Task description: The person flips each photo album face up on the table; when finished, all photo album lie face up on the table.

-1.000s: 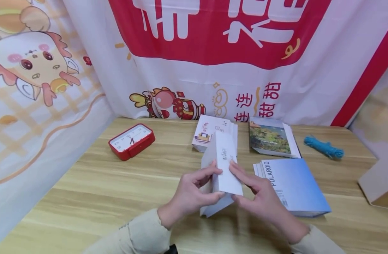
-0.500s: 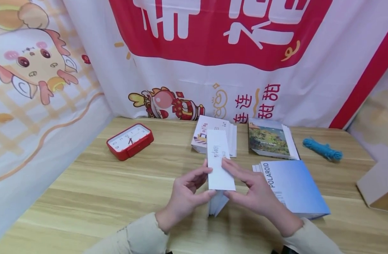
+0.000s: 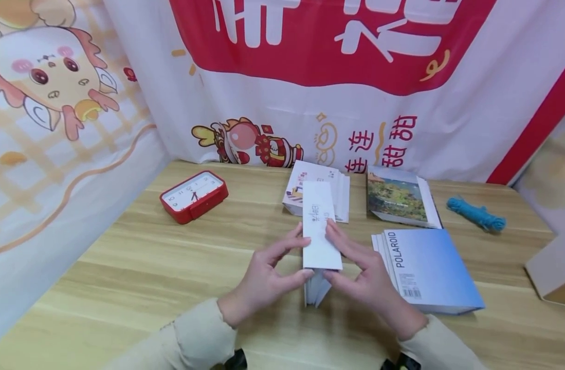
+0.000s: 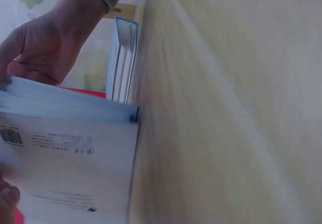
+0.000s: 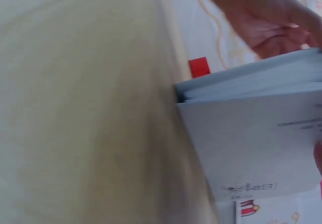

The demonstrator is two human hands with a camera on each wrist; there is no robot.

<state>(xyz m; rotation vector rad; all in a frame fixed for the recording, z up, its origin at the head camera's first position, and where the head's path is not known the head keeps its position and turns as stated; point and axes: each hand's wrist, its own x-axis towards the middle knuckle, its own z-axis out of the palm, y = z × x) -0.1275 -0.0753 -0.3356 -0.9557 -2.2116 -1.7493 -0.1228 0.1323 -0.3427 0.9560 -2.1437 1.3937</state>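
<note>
Pinching white book [image 3: 321, 252] at its spine: left hand [image 3: 266, 280], right hand [image 3: 370, 280], one per side | white book: upright on table [image 3: 139, 288], spine up | blue POLAROID book [image 3: 437, 267]: near right hand | beyond: blue cord [image 3: 476, 214], red clock [image 3: 194, 197], landscape-cover book [image 3: 398, 198], illustrated book [image 3: 312, 172] | back: printed curtain [image 3: 273, 92]

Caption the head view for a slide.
Left hand and right hand hold a white book upright at a wooden table with a red clock and blue cord.

POLAROID [image 3: 395, 250]: blue book [image 3: 441, 270]; 甜甜 [image 3: 399, 141]: curtain [image 3: 273, 97]
</note>
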